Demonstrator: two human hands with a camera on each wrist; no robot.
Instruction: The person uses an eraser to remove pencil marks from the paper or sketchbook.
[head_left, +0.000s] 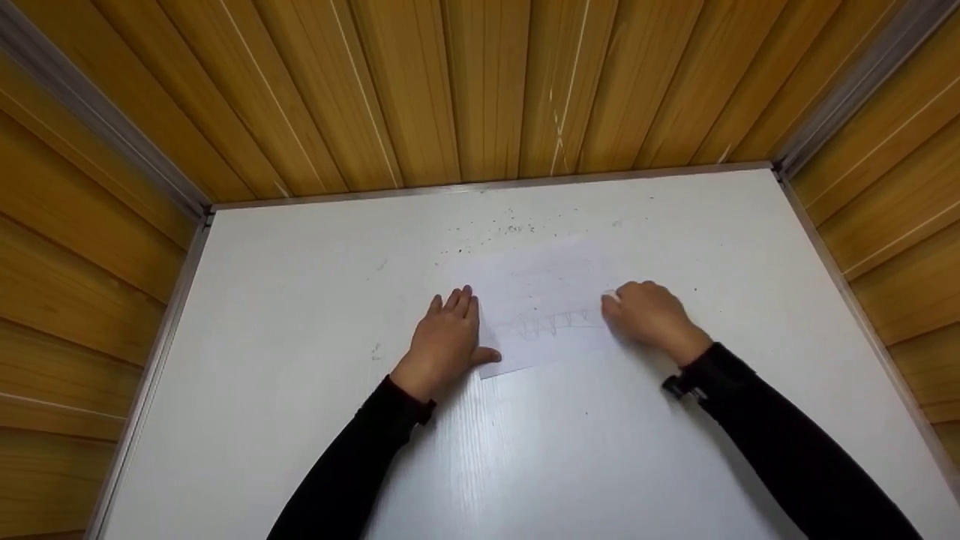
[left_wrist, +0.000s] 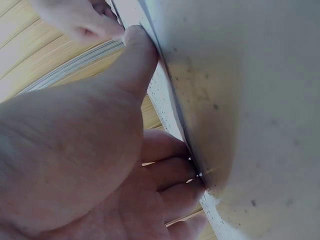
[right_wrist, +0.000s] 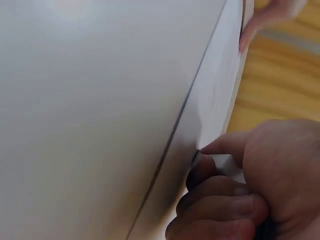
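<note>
While my flat left hand (head_left: 444,339) pins the white paper sheet (head_left: 547,311), my right hand (head_left: 649,313) pinches a small white eraser (head_left: 612,297); next I'd rub the pencilled loops (head_left: 551,323) lightly

No readable text, label, brand or number anywhere. Only a faint row of pencilled loops on the sheet of paper (head_left: 551,307), lying between the fingers of the left hand (head_left: 444,341) and those of the right hand (head_left: 651,315), too pale to make out as letters or numerals. Blurred beyond reading in both wrist views.
</note>
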